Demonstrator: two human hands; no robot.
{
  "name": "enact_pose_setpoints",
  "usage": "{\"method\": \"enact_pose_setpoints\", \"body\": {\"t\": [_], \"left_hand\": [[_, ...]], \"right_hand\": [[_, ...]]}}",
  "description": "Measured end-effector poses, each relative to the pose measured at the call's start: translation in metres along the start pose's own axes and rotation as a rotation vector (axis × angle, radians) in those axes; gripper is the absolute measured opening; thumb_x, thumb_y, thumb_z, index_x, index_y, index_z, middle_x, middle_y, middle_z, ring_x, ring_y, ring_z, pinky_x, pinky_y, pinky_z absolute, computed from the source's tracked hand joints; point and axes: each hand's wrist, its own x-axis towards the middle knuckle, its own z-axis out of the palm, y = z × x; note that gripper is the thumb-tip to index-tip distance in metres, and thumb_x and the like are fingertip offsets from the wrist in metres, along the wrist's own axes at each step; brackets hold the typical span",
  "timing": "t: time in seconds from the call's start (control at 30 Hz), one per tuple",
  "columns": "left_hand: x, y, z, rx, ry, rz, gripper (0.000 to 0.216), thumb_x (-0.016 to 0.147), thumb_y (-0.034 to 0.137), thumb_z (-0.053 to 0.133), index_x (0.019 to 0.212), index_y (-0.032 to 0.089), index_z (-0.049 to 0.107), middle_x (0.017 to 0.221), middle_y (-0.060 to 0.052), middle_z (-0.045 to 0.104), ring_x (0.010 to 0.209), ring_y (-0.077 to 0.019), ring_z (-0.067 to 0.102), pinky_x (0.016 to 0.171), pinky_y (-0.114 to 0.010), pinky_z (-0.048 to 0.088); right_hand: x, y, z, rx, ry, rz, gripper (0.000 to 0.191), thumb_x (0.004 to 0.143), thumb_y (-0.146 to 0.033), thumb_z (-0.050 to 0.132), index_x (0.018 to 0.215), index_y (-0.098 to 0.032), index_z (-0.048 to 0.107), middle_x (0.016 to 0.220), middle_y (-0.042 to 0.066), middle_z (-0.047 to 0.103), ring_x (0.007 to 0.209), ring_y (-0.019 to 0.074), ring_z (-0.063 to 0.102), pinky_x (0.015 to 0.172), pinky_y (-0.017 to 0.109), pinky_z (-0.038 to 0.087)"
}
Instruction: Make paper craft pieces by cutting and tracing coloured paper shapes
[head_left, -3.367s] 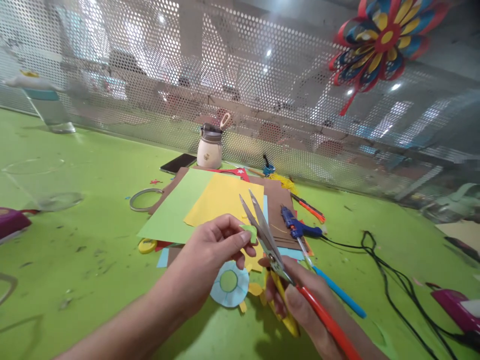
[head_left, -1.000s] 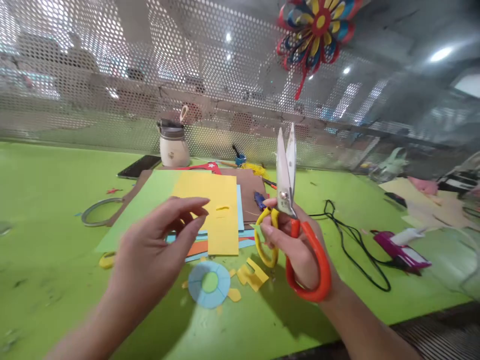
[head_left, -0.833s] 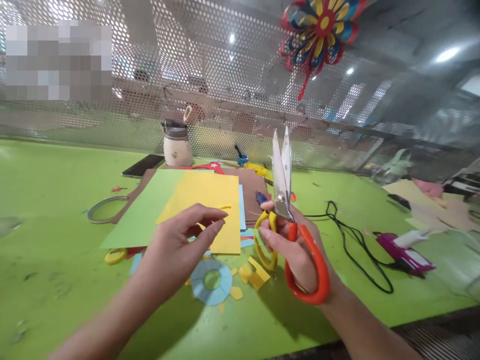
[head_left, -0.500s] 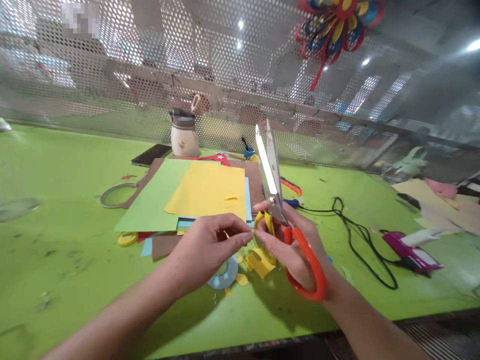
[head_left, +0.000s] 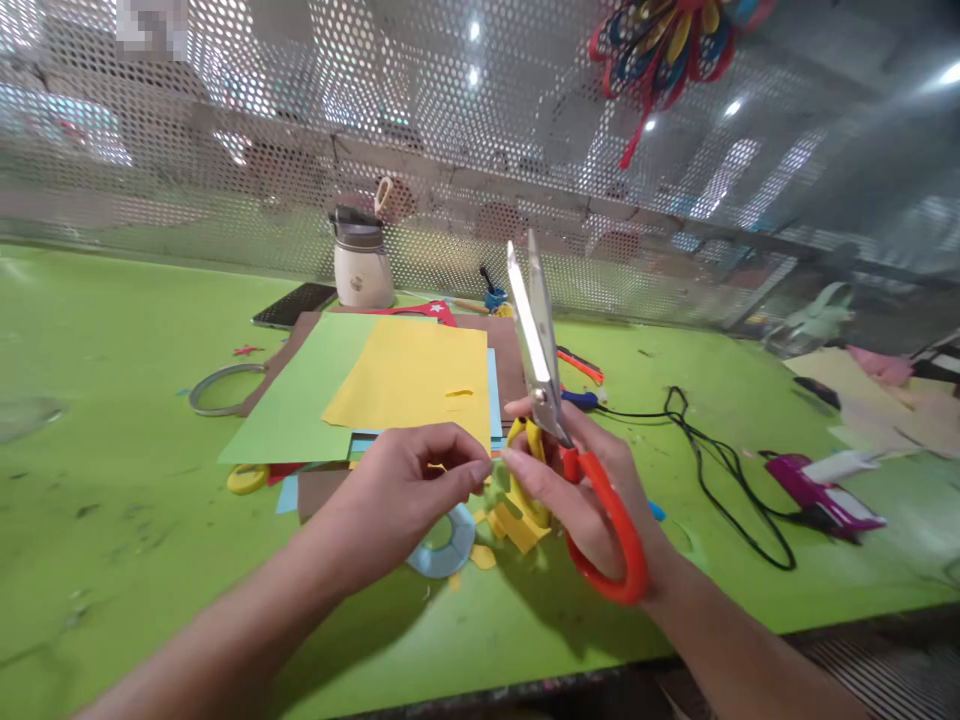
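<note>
My right hand (head_left: pixel 592 490) holds a pair of scissors (head_left: pixel 538 370) with orange handles, blades pointing up and slightly apart. A curved yellow loop (head_left: pixel 534 470) shows at the same hand's fingers; whether it is gripped cannot be made out. Thumb and fingertips of my left hand (head_left: pixel 420 480) are pinched together just left of my right fingertips, a small gap between them. Anything in that pinch is too small to name. Below the hands lie a pale blue ring (head_left: pixel 454 550) and yellow cut pieces (head_left: pixel 521 530).
Yellow (head_left: pixel 416 385) and green (head_left: pixel 292 400) sheets lie stacked on the green table. Behind them stand a white jar (head_left: pixel 363 270) and a black phone (head_left: pixel 294 304). A purple device (head_left: pixel 821 495) with a black cord (head_left: pixel 712 460) lies right. A perforated screen (head_left: pixel 285 150) rises behind.
My left fingertips have drawn slightly left, away from my right fingertips, which they were touching or nearly touching. The scissors stay in my right hand. The view has shifted slightly.
</note>
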Motion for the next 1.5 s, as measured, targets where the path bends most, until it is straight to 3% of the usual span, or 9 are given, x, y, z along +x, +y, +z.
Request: {"method": "enact_pose_setpoints", "body": {"t": [0.17,0.3,0.47,0.77,1.17,1.37,1.5], "left_hand": [[-0.001,0.001,-0.013,-0.112,0.026,0.022,0.023,0.08,0.038,0.066,0.075,0.016,0.065,0.062,0.004,0.057,0.056,-0.008,0.044,0.052,-0.021,0.033],[-0.001,-0.001,-0.023,-0.163,0.058,0.055,0.023,0.08,0.039,0.069,0.078,0.016,0.066,0.064,0.004,0.058,0.057,-0.0069,0.045,0.052,-0.019,0.034],[-0.002,-0.001,-0.028,-0.2,0.118,0.088,0.019,0.079,0.034,0.07,0.077,0.016,0.065,0.061,0.004,0.058,0.055,-0.0064,0.045,0.05,-0.017,0.034],[0.002,0.0,-0.026,-0.194,0.185,0.105,0.014,0.078,0.029,0.07,0.076,0.016,0.065,0.059,0.004,0.057,0.053,-0.0074,0.046,0.048,-0.018,0.036],[0.001,0.002,-0.023,-0.212,0.174,0.12,0.011,0.079,0.026,0.068,0.077,0.015,0.065,0.06,0.005,0.058,0.054,-0.0064,0.047,0.051,-0.017,0.038],[0.002,0.001,-0.026,-0.199,0.188,0.109,0.014,0.079,0.029,0.069,0.077,0.016,0.064,0.062,0.004,0.059,0.053,-0.0065,0.047,0.05,-0.017,0.037],[0.001,0.001,-0.029,-0.188,0.194,0.105,0.016,0.078,0.03,0.07,0.075,0.016,0.064,0.061,0.004,0.059,0.055,-0.0078,0.049,0.052,-0.019,0.039]], "right_hand": [[-0.003,-0.005,-0.007,-0.079,0.001,0.101,0.03,0.087,-0.038,0.062,0.11,-0.021,0.057,0.071,-0.004,0.051,0.057,0.0106,0.045,0.054,0.024,0.038],[-0.004,-0.009,-0.011,-0.18,-0.164,0.212,0.042,0.086,-0.053,0.058,0.109,-0.018,0.058,0.072,-0.001,0.052,0.059,0.0121,0.044,0.055,0.025,0.035],[-0.005,-0.008,-0.014,-0.202,-0.31,0.22,0.053,0.085,-0.065,0.052,0.111,-0.019,0.058,0.07,-0.002,0.048,0.055,0.012,0.04,0.051,0.025,0.032],[-0.005,-0.006,-0.02,-0.258,-0.343,0.157,0.039,0.091,-0.054,0.05,0.113,-0.021,0.056,0.075,0.001,0.054,0.06,0.0149,0.049,0.052,0.025,0.041],[-0.002,-0.003,-0.022,-0.279,-0.32,0.125,0.038,0.093,-0.051,0.049,0.111,-0.018,0.056,0.077,0.0,0.051,0.066,0.0141,0.048,0.058,0.025,0.04],[-0.004,-0.005,-0.022,-0.283,-0.352,0.137,0.032,0.093,-0.052,0.048,0.098,-0.021,0.056,0.073,-0.002,0.044,0.063,0.0139,0.04,0.054,0.025,0.035],[-0.005,-0.004,-0.022,-0.31,-0.38,0.145,0.035,0.092,-0.052,0.049,0.106,-0.021,0.056,0.07,-0.002,0.044,0.058,0.0137,0.038,0.051,0.025,0.032]]}}
